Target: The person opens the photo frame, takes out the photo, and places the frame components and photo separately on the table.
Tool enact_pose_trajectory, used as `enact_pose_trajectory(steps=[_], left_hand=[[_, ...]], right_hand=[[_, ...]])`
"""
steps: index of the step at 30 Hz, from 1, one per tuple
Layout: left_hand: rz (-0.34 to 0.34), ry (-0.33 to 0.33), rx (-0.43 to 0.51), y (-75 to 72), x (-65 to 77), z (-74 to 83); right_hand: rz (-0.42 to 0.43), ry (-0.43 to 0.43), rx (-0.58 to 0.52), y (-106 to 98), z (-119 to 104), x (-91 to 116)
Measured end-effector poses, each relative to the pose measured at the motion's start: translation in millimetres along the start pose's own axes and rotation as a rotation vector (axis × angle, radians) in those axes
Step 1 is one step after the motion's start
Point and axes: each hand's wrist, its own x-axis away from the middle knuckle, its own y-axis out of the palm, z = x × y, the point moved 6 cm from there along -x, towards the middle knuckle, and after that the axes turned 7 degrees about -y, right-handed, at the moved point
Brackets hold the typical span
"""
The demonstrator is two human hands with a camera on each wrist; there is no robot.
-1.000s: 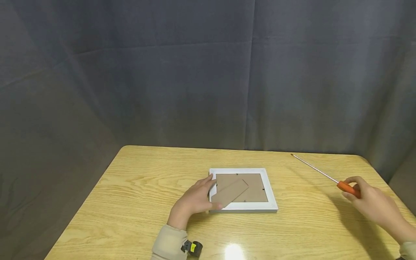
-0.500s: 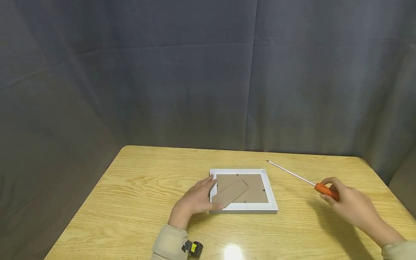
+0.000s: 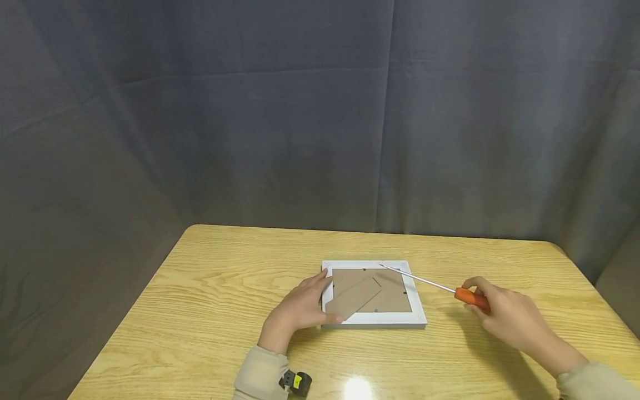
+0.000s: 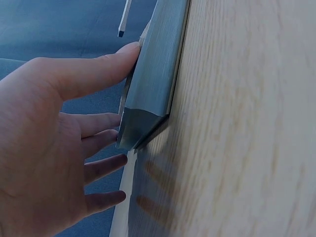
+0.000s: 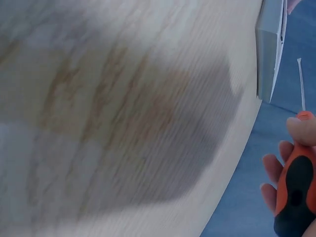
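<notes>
A white-edged picture frame (image 3: 418, 303) lies face down on the table, its brown backing board (image 3: 350, 276) and angled easel stand (image 3: 352, 300) facing up. Small dark tabs sit along the backing's edges. My left hand (image 3: 300, 305) rests on the frame's left end, thumb at the near corner, fingers extended along the side. In the left wrist view the thumb presses on the grey frame edge (image 4: 158, 64). My right hand (image 3: 515, 319) grips an orange-and-black screwdriver (image 5: 298, 182) by its handle. The long shaft (image 3: 425, 280) points left, its flat tip over the frame's far border.
The wood-grain table (image 3: 210, 311) extends around the frame on all sides. Dark grey curtains (image 3: 280, 150) hang behind and at the left. A black strap piece with a yellow mark (image 3: 297, 382) sits at the left cuff.
My right hand has carried the screwdriver leftward, from the table's right side until its tip overlaps the frame. The left hand and the frame have stayed in place.
</notes>
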Motion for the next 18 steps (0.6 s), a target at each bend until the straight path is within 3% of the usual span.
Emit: enact_pose_trajectory(steps=[5, 14, 18], left_hand=[[0.002, 0.001, 0.001, 0.6, -0.7, -1.0], [-0.005, -0.003, 0.003, -0.8, 1.5, 1.4], [-0.005, 0.003, 0.004, -2.1, 2.6, 2.5]], right_hand=[[0.077, -0.116, 0.059, 2.4, -10.1, -5.9], [0.089, -0.190, 0.076, 3.0, -25.4, -20.9], [0.130, -0.268, 0.086, 1.5, -30.7, -28.3]])
